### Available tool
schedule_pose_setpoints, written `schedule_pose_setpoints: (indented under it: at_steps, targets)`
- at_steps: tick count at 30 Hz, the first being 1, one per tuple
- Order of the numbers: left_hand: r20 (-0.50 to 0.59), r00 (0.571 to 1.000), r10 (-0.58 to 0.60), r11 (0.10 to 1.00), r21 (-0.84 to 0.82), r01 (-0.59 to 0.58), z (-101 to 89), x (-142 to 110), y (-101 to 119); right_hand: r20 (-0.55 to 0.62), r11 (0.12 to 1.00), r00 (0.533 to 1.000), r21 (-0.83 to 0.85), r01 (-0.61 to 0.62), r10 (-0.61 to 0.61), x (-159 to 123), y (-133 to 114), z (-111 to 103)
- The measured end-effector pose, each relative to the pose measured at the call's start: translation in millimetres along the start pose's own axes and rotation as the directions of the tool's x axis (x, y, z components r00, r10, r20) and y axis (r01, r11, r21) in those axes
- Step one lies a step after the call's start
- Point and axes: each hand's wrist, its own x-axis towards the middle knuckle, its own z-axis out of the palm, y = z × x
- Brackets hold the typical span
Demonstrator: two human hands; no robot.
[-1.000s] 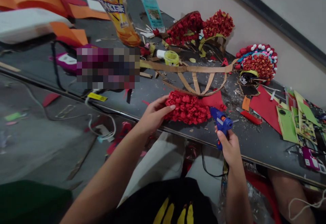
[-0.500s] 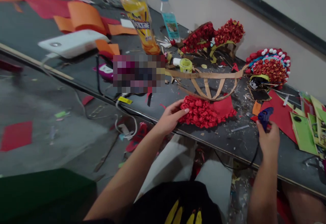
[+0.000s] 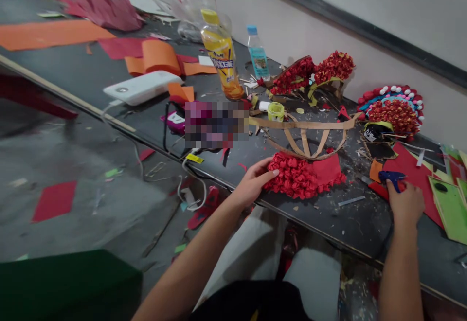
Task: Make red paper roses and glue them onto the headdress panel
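A piece covered with crumpled red paper flowers (image 3: 294,175) lies at the table's front edge, a flat red patch bare on its right side. My left hand (image 3: 257,177) grips its left end, thumb on top of the flowers and fingers behind. Farther right, my right hand (image 3: 406,202) is closed on a dark blue glue gun (image 3: 391,177), whose nozzle points left, low over the table. Just under the gun lies a red-handled cutter (image 3: 377,188). Behind the flowered piece stretches a curved cardboard frame (image 3: 315,125) with several struts.
A yellow-capped drink bottle (image 3: 221,61), a blue-capped bottle (image 3: 259,58) and a white power bank (image 3: 142,87) stand or lie toward the back left. Red flowered shapes (image 3: 333,65) lean by the wall. A clear glue stick (image 3: 351,201) and red card (image 3: 419,180) lie near my right hand.
My right hand has shifted right and lowered the glue gun, which has turned from upright to nearly level. My left hand keeps its hold on the flowered piece. The camera view has tilted up and left.
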Motion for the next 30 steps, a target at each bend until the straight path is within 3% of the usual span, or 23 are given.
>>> schedule_pose_setpoints:
  at_steps: [3,6,8,11,13,16,21,27,30]
  targets:
    - [-0.002,1.0,-0.01,1.0,-0.012,0.01,2.2,-1,3,-0.152,0.997,0.987,0.041,0.062,-0.055,-7,-7,-7]
    - [-0.003,1.0,-0.023,0.999,-0.025,0.023,3.3,-1,4,-0.251,0.941,0.933,0.151,0.301,-0.258,-14,-24,-9]
    - [0.004,1.0,-0.022,0.999,-0.028,0.022,2.9,-1,3,-0.193,0.841,0.875,0.247,0.482,-0.445,-18,-39,-5]
    - [0.014,1.0,-0.013,0.999,-0.036,0.014,1.9,-1,1,-0.031,0.707,0.765,0.359,0.609,-0.643,-23,-62,7]
    - [0.016,1.0,-0.01,0.999,-0.048,0.011,1.7,-1,0,0.051,0.68,0.716,0.368,0.634,-0.696,-26,-72,16]
    - [0.01,1.0,-0.009,0.999,-0.051,0.009,2.4,-1,0,0.128,0.674,0.681,0.352,0.649,-0.721,-30,-79,25]
    - [0.043,0.998,-0.038,0.999,-0.033,0.04,1.0,-1,1,0.143,0.697,0.706,0.382,0.607,-0.694,-29,-79,21]
    - [-0.01,0.999,-0.048,0.998,-0.039,0.048,0.6,-2,4,-0.054,0.741,0.856,0.474,0.476,-0.515,-21,-69,-3]
    - [-0.054,0.996,-0.072,0.993,-0.094,0.066,3.7,-3,8,-0.056,0.764,0.879,0.471,0.441,-0.473,-21,-67,-11]
